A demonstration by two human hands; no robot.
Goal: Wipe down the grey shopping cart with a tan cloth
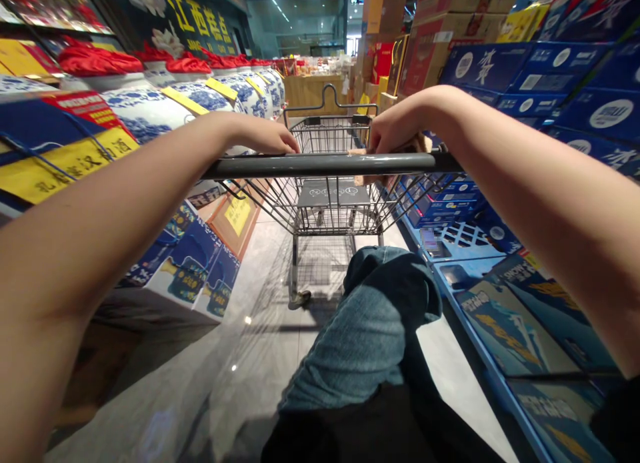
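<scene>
A metal-wire shopping cart (333, 223) stands ahead of me, with its dark grey handlebar (320, 164) running across the view. My left hand (273, 138) lies over the left part of this bar, its fingers curled down on the far side. Toward the bar's right end, my right hand (393, 131) is bent over it with closed fingers. A tan-pink thing (367, 179) shows under and around the right hand, pressed against the bar; its kind cannot be made out. Inside the cart, a dark panel (334, 192) with small round symbols is visible.
Blue-and-white jars (150, 110) with red cloth tops line the left, above boxes (185, 276). Stacked blue cartons (487, 66) and a blue pallet (450, 303) edge the right side. My jeans-clad leg (360, 323) is behind the cart on the tiled floor (250, 363).
</scene>
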